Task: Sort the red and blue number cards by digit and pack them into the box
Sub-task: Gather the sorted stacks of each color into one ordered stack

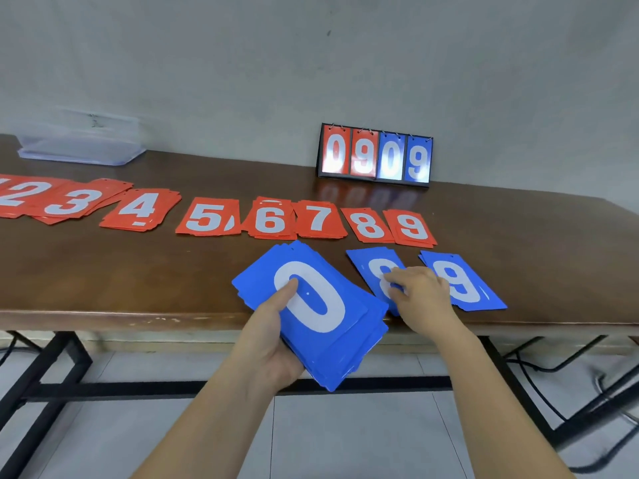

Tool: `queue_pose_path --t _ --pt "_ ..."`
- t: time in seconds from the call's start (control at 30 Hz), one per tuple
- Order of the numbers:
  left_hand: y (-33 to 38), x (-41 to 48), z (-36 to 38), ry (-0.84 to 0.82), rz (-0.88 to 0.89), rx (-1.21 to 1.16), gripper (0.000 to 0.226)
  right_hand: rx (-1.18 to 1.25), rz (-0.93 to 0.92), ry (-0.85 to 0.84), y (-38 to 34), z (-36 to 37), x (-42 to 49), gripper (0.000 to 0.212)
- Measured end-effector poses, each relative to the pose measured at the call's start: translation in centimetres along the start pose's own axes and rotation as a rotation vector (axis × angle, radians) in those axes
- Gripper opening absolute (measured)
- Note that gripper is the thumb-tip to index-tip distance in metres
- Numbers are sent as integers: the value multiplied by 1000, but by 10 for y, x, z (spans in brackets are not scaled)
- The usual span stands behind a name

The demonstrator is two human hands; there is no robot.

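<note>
Left hand (273,340) grips the fanned blue stack (321,305), 0 on top, thumb across it, half out past the desk (138,271) edge. Right hand (423,295) rests with fingers spread on the blue 8 pile (370,267), near the edge beside the blue 9 pile (463,281). Risks I see: the fan sliding floorward, or the 8s being nudged off. There is bare desk to the left; the box (83,143) sits far back-left.

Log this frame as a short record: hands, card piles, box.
left hand: grips blue stack, 0 on top, over table edge
right hand: fingers on blue 8, on the table
blue 9: on table, right of blue 8
red piles: one row behind, 2 to 9 readable
box: clear, back left of table
scoreboard: by wall, reads 0909
</note>
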State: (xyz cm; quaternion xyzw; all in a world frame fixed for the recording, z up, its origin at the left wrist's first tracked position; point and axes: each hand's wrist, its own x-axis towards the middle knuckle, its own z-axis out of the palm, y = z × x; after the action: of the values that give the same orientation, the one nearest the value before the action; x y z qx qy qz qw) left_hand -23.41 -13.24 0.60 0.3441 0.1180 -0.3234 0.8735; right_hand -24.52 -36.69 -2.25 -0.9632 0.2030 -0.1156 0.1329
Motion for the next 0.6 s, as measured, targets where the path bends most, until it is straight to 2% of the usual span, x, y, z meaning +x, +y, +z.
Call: queue_pose_path --t 0.17,0.33,0.43,0.53,0.6 --pt "-9 -7 -18 -1 -48 -22 25 158 -120 -46 -17 8 -21 34" --pt "-11 -16 -30 -40 -78 -117 34 358 -285 -165 -42 12 -36 34" --pt "-7 -19 -37 -46 -44 -131 28 544 -201 -105 -44 9 -31 37" --pt "-6 -20 -45 -37 -31 -114 29 459 -119 -118 -42 13 -21 44" --pt "-10 -17 -50 -61 -43 -126 33 466 -101 -164 -46 17 -22 42"
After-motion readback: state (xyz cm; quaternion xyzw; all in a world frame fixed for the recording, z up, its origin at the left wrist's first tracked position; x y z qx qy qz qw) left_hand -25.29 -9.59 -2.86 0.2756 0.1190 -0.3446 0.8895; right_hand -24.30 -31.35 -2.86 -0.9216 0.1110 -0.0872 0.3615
